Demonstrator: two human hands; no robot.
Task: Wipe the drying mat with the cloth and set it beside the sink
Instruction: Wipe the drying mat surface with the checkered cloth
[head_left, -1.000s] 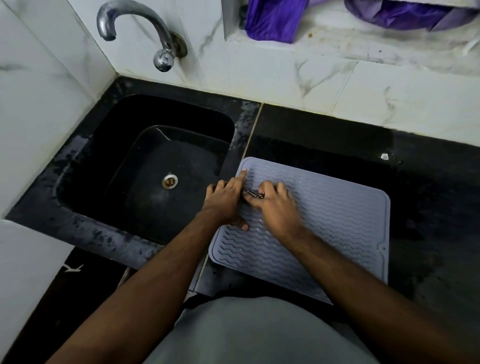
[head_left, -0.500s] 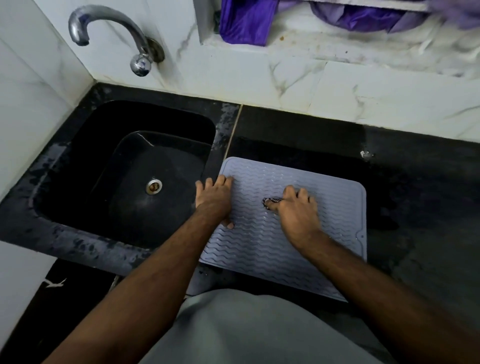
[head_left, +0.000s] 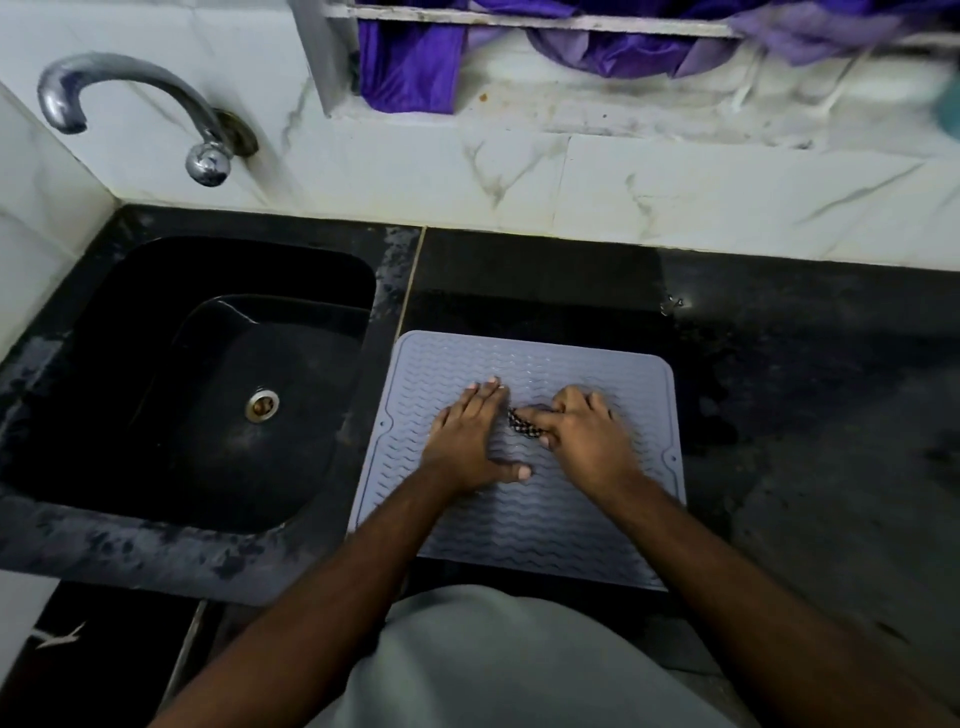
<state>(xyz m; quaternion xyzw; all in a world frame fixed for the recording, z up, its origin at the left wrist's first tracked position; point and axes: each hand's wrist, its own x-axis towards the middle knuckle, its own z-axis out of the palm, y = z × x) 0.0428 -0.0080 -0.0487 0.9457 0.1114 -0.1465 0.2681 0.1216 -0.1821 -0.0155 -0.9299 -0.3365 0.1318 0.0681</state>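
Note:
A grey ribbed drying mat (head_left: 545, 525) lies flat on the black counter just right of the black sink (head_left: 208, 384). My left hand (head_left: 467, 441) rests flat on the middle of the mat with straight fingers. My right hand (head_left: 584, 436) is beside it, fingers curled over a small dark patterned cloth (head_left: 522, 423). Only a bit of the cloth shows between the two hands.
A chrome tap (head_left: 135, 104) curves over the sink from the marble wall. Purple fabric (head_left: 410, 57) hangs on the ledge behind. The black counter (head_left: 805, 415) stretches right of the mat, wet in patches. My grey shirt fills the bottom of the view.
My right hand with the cloth moved right across the mat, then back left beside my left hand. My left hand shifted from the mat's left edge toward its middle.

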